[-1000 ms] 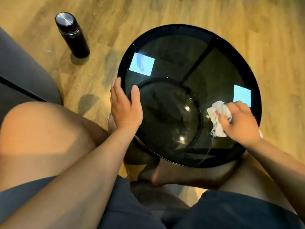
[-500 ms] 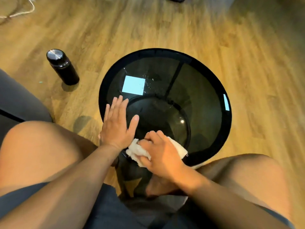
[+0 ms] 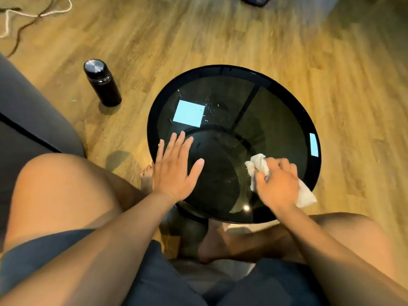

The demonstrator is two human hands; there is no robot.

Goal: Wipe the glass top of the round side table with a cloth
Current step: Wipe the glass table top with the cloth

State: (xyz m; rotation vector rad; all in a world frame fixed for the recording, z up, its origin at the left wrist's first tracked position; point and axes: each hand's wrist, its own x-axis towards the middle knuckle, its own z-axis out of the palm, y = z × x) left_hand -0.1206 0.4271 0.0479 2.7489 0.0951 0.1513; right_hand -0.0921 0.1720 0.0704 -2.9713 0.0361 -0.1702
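The round side table has a dark glass top in a black rim and stands on the wooden floor between my knees. Small water drops speckle the glass at its far left part. My left hand lies flat on the near left of the glass, fingers spread. My right hand presses a crumpled white cloth onto the near right of the glass; one end of the cloth sticks out past the rim behind my wrist.
A black flask with a steel lid stands on the floor left of the table. A grey sofa edge is at the far left. Cables lie on the floor at the top left. My bare feet are under the table.
My right hand swept the cloth from the right side to the near left edge beside my left hand, then back to the near right. My left hand stayed flat on the glass.
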